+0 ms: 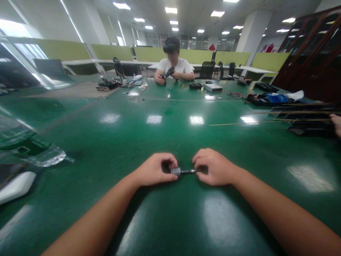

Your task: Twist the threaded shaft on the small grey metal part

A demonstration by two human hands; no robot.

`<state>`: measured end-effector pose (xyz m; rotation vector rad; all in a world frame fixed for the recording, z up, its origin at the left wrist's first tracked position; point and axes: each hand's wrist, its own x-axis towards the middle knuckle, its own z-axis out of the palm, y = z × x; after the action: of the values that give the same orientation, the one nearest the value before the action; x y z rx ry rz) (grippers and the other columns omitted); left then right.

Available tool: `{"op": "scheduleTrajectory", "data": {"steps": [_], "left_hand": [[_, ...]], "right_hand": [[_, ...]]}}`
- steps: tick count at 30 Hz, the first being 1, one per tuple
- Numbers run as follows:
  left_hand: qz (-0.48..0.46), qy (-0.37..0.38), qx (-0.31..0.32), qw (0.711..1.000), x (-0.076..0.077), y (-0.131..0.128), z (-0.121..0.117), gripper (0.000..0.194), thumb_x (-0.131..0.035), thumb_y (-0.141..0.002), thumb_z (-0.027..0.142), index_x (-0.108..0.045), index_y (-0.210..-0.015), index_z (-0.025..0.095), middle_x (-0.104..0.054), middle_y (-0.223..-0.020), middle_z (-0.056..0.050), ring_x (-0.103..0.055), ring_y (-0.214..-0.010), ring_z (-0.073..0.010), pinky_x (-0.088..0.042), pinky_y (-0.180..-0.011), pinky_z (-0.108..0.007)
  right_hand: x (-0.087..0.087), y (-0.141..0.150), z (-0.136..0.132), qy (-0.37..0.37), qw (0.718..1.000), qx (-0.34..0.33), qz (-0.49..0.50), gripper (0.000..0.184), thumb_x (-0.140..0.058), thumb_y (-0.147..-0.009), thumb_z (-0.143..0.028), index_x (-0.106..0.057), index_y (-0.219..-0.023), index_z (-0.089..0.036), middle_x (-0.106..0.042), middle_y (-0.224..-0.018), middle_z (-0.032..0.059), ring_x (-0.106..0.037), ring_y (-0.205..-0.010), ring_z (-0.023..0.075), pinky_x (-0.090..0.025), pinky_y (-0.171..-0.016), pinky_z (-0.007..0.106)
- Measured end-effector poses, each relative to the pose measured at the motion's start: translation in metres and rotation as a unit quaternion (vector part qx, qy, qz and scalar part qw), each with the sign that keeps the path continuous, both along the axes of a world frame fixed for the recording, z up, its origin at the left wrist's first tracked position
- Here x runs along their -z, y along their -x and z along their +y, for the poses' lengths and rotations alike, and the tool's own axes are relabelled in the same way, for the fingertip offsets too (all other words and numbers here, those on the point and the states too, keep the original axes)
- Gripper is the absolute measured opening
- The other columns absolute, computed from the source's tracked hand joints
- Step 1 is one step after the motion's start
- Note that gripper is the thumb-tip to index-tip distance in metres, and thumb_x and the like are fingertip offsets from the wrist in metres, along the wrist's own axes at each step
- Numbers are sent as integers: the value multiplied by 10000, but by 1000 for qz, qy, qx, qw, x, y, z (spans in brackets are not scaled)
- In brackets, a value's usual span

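The metal piece (183, 172) lies level between the two hands, its thick grey cylinder at the left hand (154, 170) and its thin dark shaft reaching to the right hand (217, 168). The left hand is nearly closed, thumb and fingertips on either side of the cylinder, with a gap inside the curl. The right hand is also nearly closed, thumb and fingers pinching the shaft's far tip.

The metal piece is just above or on the green counter (170, 220); which of the two cannot be told. The counter's near edge is out of view; its far edge is well beyond the metal piece, where a person (183, 67) sits holding a dark tool (169, 72). Green surface stretches from the metal piece toward that side. Well to the left of the metal piece are a clear bottle (32, 145), lying on its side, and a white object (17, 186), cut off by the view. Beyond it to the right, thin rods (239, 123) reach in over the counter, by black trays (310, 128) and another person's hand (337, 124)
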<state>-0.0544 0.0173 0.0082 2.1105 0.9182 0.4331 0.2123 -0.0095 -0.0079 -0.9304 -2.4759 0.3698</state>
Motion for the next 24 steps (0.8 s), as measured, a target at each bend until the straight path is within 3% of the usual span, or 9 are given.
{"op": "scheduleTrajectory", "data": {"steps": [14, 24], "left_hand": [[-2, 6, 2, 1000, 0, -1, 0, 222, -786, -708, 251, -677, -876, 156, -668, -855, -20, -613, -789, -169, -495, -743, -278], [2, 3, -7, 1000, -5, -3, -2, 200, -774, -689, 217, -683, -854, 150, -661, -818, -10, -600, -755, -159, -485, -721, -267]], "right_hand": [[-9, -9, 1, 12, 999, 7, -29, 84, -675, -703, -137, -689, -764, -193, -725, -944, 43, -648, -894, 202, -469, -856, 359], [0, 1, -1, -13, 1000, 12, -11, 73, -675, -735, -155, -672, -799, -189, -728, -937, 53, -644, -914, 214, -455, -861, 365]]}}
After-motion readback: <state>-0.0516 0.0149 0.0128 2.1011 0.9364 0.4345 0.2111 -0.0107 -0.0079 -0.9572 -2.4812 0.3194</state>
